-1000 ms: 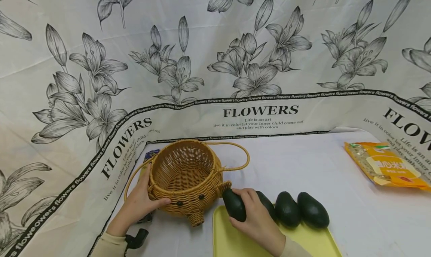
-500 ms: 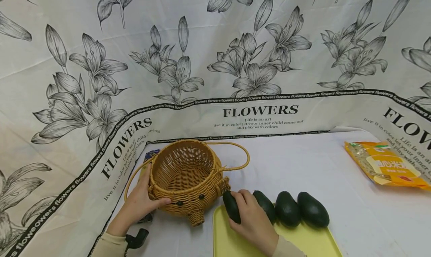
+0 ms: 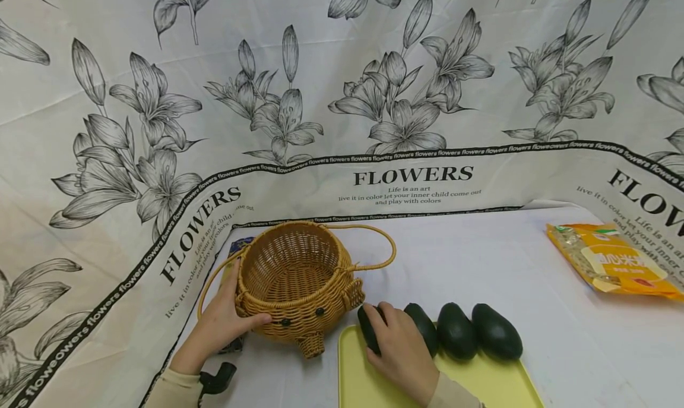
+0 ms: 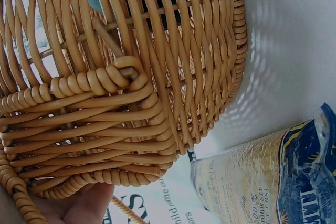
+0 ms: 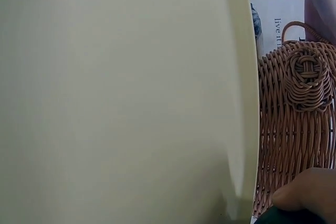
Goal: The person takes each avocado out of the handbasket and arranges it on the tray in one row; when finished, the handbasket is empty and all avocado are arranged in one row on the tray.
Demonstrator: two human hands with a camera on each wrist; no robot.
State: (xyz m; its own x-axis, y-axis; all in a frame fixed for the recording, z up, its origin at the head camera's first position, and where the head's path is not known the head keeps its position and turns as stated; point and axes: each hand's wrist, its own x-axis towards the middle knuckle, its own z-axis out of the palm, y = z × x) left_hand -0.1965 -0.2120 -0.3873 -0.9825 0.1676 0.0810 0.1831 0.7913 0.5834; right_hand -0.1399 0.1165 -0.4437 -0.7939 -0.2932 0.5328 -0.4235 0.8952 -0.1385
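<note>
My left hand (image 3: 216, 325) holds the left side of a pig-shaped wicker basket (image 3: 320, 301), its thumb lying across the front below the rim. The basket stands upright with its woven floor bare, and one looped handle juts out to the right. My right hand (image 3: 403, 351) grips a dark green avocado (image 3: 366, 329) from above, at the far left corner of a yellow tray (image 3: 355, 378). Right of that hand three more avocados (image 3: 456, 332) lie in a row on the tray. In the right wrist view a fingertip presses the avocado (image 5: 289, 216) beside the basket wall (image 5: 294, 145).
An orange bag of grain (image 3: 614, 259) lies at the right on the white tablecloth. Behind the basket is a bag of spaghetti (image 4: 262, 177), mostly hidden in the head view. A flower-printed cloth (image 3: 406, 182) rises along the back and left of the table.
My right hand has shifted slightly left and down with the avocado, which has come away from the basket's ear. My left hand and the basket stay put.
</note>
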